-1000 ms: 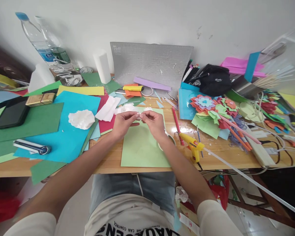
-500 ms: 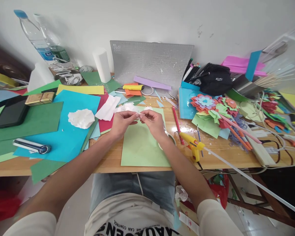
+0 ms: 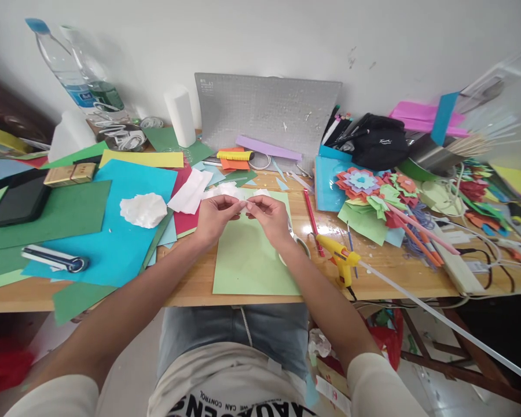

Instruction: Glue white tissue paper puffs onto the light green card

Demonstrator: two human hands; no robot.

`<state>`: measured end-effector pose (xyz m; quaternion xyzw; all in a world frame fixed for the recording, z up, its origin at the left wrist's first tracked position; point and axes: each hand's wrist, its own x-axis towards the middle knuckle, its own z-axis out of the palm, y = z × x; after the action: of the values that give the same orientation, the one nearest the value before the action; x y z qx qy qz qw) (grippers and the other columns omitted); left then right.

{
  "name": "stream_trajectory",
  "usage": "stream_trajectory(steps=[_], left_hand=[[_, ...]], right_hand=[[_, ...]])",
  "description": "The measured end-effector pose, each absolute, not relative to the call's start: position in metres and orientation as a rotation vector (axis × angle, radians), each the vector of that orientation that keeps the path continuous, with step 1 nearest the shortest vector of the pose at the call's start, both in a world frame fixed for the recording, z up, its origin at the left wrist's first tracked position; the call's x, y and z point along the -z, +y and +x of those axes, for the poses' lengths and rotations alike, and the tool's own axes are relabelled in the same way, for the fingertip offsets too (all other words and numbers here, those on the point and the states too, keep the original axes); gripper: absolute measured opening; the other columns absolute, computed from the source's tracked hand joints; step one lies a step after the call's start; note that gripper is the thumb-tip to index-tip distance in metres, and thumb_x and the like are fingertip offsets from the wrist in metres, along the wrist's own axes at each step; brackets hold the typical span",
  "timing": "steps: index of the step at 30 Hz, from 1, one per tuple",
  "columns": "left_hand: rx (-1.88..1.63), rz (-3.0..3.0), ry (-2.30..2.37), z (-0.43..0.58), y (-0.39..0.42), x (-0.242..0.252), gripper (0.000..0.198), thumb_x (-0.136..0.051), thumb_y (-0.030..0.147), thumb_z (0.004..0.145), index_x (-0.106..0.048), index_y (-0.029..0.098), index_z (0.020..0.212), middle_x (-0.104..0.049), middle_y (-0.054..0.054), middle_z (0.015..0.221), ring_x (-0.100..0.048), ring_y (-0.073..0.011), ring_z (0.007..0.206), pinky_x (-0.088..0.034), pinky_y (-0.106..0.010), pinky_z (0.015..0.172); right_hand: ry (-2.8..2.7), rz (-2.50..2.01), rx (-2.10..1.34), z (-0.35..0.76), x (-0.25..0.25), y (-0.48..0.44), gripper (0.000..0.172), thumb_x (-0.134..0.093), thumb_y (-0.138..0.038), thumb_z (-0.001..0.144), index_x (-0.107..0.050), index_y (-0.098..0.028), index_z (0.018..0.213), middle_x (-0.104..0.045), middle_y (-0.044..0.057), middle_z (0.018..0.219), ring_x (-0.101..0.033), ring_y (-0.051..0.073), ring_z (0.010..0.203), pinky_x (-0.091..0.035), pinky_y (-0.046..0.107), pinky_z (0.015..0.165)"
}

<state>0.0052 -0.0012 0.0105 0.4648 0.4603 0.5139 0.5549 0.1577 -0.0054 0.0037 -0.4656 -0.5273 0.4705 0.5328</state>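
My left hand (image 3: 217,217) and my right hand (image 3: 269,217) meet above a light green paper sheet (image 3: 252,258) on the wooden table (image 3: 391,266). Both hands pinch a small white paper piece (image 3: 244,204) between thumb and fingertips. More white paper scraps (image 3: 226,190) lie just behind my hands. A crumpled white paper ball (image 3: 143,209) rests on the blue sheet (image 3: 113,231) to the left.
A yellow glue gun (image 3: 341,258) lies right of my hands, beside a red pencil (image 3: 312,220). Paper flowers (image 3: 364,185), a black pouch (image 3: 380,145) and cables crowd the right. A grey cutting mat (image 3: 267,113) leans on the wall. A phone (image 3: 19,200), cutter (image 3: 54,259) and bottles (image 3: 73,75) lie left.
My hands have stayed in nearly the same place, fingers shifting slightly on the white paper piece. The view has barely moved.
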Motion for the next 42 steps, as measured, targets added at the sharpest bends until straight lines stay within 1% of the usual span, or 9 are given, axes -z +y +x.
stream_trajectory(steps=[3, 7, 9, 15, 21, 27, 34, 37, 42], left_hand=[[-1.218, 1.122, 1.08, 0.0053, -0.0017, -0.0094, 0.042, -0.087, 0.052, 0.059, -0.07, 0.016, 0.071, -0.069, -0.003, 0.072, -0.064, -0.0138, 0.067, -0.057, -0.027, 0.064], [-1.211, 1.16, 1.036, 0.0051, -0.0025, -0.0069, 0.038, -0.082, 0.051, 0.068, -0.076, 0.018, 0.087, -0.074, -0.006, 0.09, -0.069, -0.0186, 0.081, -0.06, -0.029, 0.068], [-1.221, 1.177, 1.032, 0.005, -0.0028, -0.0062, 0.036, -0.08, 0.05, 0.071, -0.078, 0.018, 0.088, -0.075, -0.007, 0.092, -0.069, -0.0194, 0.083, -0.061, -0.029, 0.069], [-1.248, 1.177, 1.075, 0.0046, -0.0018, -0.0064, 0.032, -0.083, 0.048, 0.068, -0.079, 0.018, 0.081, -0.076, -0.005, 0.086, -0.068, -0.0175, 0.076, -0.06, -0.029, 0.068], [-1.254, 1.176, 1.094, 0.0048, -0.0013, -0.006, 0.033, -0.084, 0.047, 0.066, -0.078, 0.017, 0.078, -0.075, -0.005, 0.082, -0.066, -0.0156, 0.071, -0.058, -0.027, 0.066], [-1.242, 1.127, 1.069, 0.0056, -0.0029, -0.0093, 0.036, -0.086, 0.046, 0.063, -0.077, 0.016, 0.08, -0.074, -0.005, 0.084, -0.067, -0.0158, 0.074, -0.058, -0.027, 0.067], [-1.229, 1.059, 0.964, 0.0054, -0.0045, -0.0096, 0.036, -0.08, 0.047, 0.071, -0.077, 0.016, 0.09, -0.074, -0.008, 0.095, -0.07, -0.0197, 0.083, -0.062, -0.034, 0.073], [-1.217, 1.08, 0.961, 0.0048, -0.0046, -0.0105, 0.036, -0.076, 0.049, 0.075, -0.077, 0.015, 0.088, -0.074, -0.008, 0.092, -0.069, -0.0202, 0.082, -0.063, -0.035, 0.071], [-1.185, 1.096, 0.985, 0.004, -0.0032, -0.0115, 0.035, -0.078, 0.047, 0.074, -0.076, 0.014, 0.084, -0.071, -0.006, 0.083, -0.068, -0.0181, 0.077, -0.063, -0.034, 0.069]], right_hand=[[-1.245, -1.112, -1.13, 0.1575, -0.0041, -0.0049, 0.032, -0.076, -0.051, 0.07, -0.07, -0.021, 0.08, -0.068, 0.001, 0.077, -0.063, 0.014, 0.063, -0.057, 0.032, 0.067], [-1.245, -1.103, -1.117, 0.1584, -0.0016, -0.0038, 0.03, -0.076, -0.048, 0.072, -0.07, -0.021, 0.08, -0.067, 0.001, 0.074, -0.062, 0.014, 0.063, -0.056, 0.031, 0.067], [-1.257, -1.105, -1.096, 0.1588, -0.0002, -0.0036, 0.029, -0.075, -0.048, 0.073, -0.07, -0.02, 0.08, -0.066, 0.001, 0.072, -0.061, 0.013, 0.063, -0.055, 0.03, 0.067], [-1.247, -1.089, -1.108, 0.1595, -0.0006, -0.0039, 0.026, -0.076, -0.042, 0.073, -0.069, -0.02, 0.085, -0.066, 0.0, 0.076, -0.061, 0.013, 0.066, -0.054, 0.029, 0.068], [-1.279, -1.096, -1.123, 0.1584, -0.0009, -0.0044, 0.026, -0.075, -0.044, 0.074, -0.068, -0.02, 0.083, -0.066, 0.0, 0.073, -0.062, 0.013, 0.065, -0.054, 0.029, 0.067], [-1.241, -1.102, -1.128, 0.1573, -0.0031, -0.0055, 0.027, -0.076, -0.045, 0.072, -0.067, -0.021, 0.079, -0.065, -0.001, 0.073, -0.061, 0.012, 0.063, -0.054, 0.029, 0.067], [-1.145, -1.079, -1.159, 0.1591, -0.0041, -0.004, 0.023, -0.077, -0.041, 0.071, -0.068, -0.021, 0.08, -0.067, -0.001, 0.073, -0.061, 0.012, 0.063, -0.054, 0.028, 0.067], [-1.116, -1.079, -1.193, 0.1591, -0.0053, -0.0045, 0.023, -0.077, -0.04, 0.07, -0.068, -0.021, 0.08, -0.067, -0.001, 0.073, -0.061, 0.012, 0.062, -0.054, 0.028, 0.066], [-1.087, -1.124, -1.231, 0.1591, -0.0082, -0.0053, 0.025, -0.077, -0.042, 0.069, -0.068, -0.021, 0.079, -0.065, -0.002, 0.07, -0.057, 0.011, 0.059, -0.053, 0.028, 0.065]])
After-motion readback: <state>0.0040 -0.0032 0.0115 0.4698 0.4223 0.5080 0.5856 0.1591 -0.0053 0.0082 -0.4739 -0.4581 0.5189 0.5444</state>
